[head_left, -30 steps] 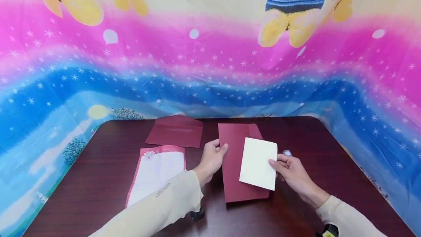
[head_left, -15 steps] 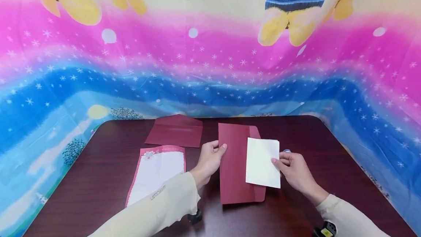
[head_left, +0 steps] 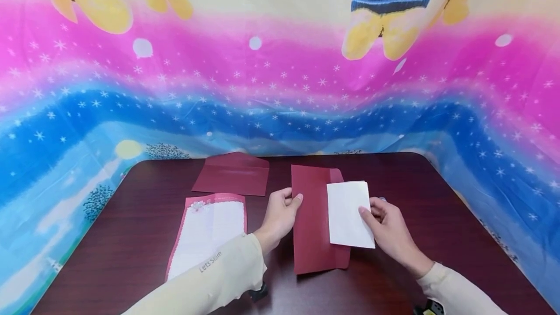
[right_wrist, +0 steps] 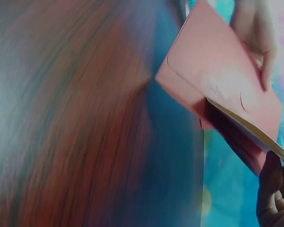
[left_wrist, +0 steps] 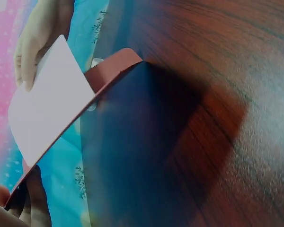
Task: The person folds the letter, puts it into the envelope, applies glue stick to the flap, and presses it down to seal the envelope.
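Note:
My left hand [head_left: 277, 214] pinches the left edge of a dark red envelope [head_left: 309, 222], held upright above the table with its flap [left_wrist: 112, 68] unfolded to the right. Between the thumb and fingers of my right hand [head_left: 391, 227] is a folded white sheet of paper [head_left: 350, 214]. The paper's left edge lies right at the envelope's mouth and overlaps the flap in the head view. In the right wrist view the envelope's mouth gapes, with the paper's edge [right_wrist: 248, 125] beside it. My right fingertips are partly hidden behind the paper.
A second dark red envelope [head_left: 236, 179] lies at the back left with its flap unfolded. In front of it is a red-bordered letter sheet [head_left: 210, 227], partly under my left sleeve [head_left: 218, 269]. A small pale object [head_left: 383, 199] shows behind my right hand. A printed cloth [head_left: 271, 106] hangs behind the table.
The folded paper has shifted slightly right, from over the envelope's body to its mouth, and straightened. The envelope has turned a little. Both hands keep their grips.

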`<state>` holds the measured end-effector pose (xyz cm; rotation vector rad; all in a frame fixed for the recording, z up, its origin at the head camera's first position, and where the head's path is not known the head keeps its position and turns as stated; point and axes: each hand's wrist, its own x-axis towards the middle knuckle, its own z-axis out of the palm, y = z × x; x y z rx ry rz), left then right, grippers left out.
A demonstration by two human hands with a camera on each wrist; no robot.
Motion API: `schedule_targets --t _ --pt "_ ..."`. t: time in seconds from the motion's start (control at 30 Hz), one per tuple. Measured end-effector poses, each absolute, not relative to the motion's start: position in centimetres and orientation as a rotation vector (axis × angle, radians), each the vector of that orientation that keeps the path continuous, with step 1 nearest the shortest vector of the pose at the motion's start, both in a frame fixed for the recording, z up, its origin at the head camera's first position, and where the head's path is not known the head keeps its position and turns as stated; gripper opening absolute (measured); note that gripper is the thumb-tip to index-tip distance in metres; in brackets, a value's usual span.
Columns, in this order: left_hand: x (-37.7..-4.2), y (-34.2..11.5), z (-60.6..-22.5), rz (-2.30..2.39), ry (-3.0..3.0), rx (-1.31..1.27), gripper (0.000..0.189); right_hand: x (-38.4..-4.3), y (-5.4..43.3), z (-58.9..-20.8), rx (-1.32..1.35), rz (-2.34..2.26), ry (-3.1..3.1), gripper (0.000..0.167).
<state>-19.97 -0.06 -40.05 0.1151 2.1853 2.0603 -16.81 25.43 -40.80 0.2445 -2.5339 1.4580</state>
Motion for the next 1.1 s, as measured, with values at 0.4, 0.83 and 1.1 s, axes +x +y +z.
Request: schedule_targets --t 0.4,0.83,1.1 --pt "-19.9 0.0 -40.0 2.138 2.082 0.013 0.039 -16.6 24.4 -40.4 0.073 1.809 -2.424 0.032" --pt "-20.7 -0.8 -40.5 2.181 1.973 -0.019 0.033 -17.6 25.2 -41.2 0.002 1.853 -2.483 0.033" --pt "-20.7 -1.0 -40.3 2.151 1.965 -0.015 0.033 -17.7 25.2 -40.9 0.018 1.813 -2.547 0.032"
